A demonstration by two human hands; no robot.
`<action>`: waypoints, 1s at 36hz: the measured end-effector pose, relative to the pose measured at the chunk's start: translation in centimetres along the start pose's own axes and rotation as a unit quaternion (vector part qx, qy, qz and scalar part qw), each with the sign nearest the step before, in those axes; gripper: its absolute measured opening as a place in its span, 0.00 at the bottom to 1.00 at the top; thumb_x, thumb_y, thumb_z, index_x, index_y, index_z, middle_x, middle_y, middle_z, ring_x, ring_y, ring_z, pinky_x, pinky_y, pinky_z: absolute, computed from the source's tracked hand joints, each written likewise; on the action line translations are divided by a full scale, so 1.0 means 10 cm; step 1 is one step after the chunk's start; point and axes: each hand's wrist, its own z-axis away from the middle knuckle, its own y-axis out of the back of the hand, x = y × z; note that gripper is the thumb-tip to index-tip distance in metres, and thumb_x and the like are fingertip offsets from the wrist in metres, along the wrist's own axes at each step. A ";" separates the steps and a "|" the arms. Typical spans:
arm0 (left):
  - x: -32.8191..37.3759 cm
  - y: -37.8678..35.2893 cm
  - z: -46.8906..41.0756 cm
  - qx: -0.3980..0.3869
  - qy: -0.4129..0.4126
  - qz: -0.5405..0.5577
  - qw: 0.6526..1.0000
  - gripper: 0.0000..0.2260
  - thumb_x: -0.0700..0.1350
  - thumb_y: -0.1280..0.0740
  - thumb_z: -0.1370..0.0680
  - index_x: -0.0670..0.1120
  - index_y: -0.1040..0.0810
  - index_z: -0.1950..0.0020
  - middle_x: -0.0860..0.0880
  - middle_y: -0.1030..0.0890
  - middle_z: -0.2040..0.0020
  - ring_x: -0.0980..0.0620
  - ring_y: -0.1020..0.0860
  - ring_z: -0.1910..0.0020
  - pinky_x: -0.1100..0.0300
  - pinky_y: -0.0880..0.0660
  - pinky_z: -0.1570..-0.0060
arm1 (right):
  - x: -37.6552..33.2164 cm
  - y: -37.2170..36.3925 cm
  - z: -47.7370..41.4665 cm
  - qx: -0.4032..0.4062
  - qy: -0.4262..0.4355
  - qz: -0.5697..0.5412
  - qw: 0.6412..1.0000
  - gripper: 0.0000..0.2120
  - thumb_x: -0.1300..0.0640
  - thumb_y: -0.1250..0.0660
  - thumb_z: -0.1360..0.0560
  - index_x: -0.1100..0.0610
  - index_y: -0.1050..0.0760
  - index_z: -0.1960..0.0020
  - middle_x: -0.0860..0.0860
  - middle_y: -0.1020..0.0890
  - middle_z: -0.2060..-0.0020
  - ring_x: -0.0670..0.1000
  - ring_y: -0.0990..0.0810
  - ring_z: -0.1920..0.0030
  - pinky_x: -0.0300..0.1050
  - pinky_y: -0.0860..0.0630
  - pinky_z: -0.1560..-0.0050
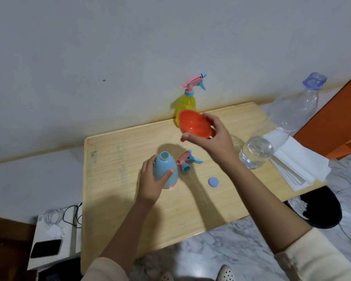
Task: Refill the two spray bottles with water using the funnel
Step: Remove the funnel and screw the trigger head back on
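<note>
Orange plastic funnel [194,124] sits tilted in the right hand [212,136], whose grip curls round its rim. Lower and to the left, the left hand [151,180] wraps its grip round the uncapped pale-blue egg-shaped plastic bottle [167,167], which stands on the wooden bench [109,179]. A pink-and-blue trigger spray head [188,161] lies just right of that grip.

Plain pale wall [109,47]; light wooden table [114,179]; marble-patterned floor [221,250]; orange panel [332,118] right, possibly door.
</note>
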 end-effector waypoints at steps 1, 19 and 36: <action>-0.01 0.00 0.01 0.001 -0.005 0.002 1.000 0.32 0.63 0.31 0.36 0.53 0.30 0.34 0.58 0.28 0.41 0.52 0.28 0.38 0.48 0.28 0.37 | 0.06 0.09 -0.03 0.013 -0.009 0.001 1.000 0.38 0.52 0.20 0.40 0.53 0.32 0.34 0.48 0.26 0.41 0.47 0.26 0.43 0.39 0.27 0.46; 0.03 -0.06 0.04 0.032 -0.019 0.027 0.999 0.30 0.62 0.31 0.37 0.55 0.30 0.37 0.64 0.29 0.43 0.60 0.27 0.42 0.70 0.31 0.49 | 1.29 0.39 -0.32 -0.006 -0.163 0.237 0.958 0.48 0.52 0.20 0.40 0.61 0.41 0.29 0.58 0.34 0.34 0.57 0.32 0.34 0.45 0.32 0.41; 0.02 -0.07 0.05 0.034 -0.017 0.016 0.999 0.30 0.62 0.32 0.36 0.55 0.31 0.37 0.65 0.31 0.43 0.53 0.28 0.39 0.63 0.30 0.45 | 1.08 0.04 -0.02 0.029 0.082 0.209 0.974 0.16 0.62 0.30 0.29 0.62 0.27 0.42 0.56 0.26 0.46 0.52 0.27 0.46 0.36 0.33 0.48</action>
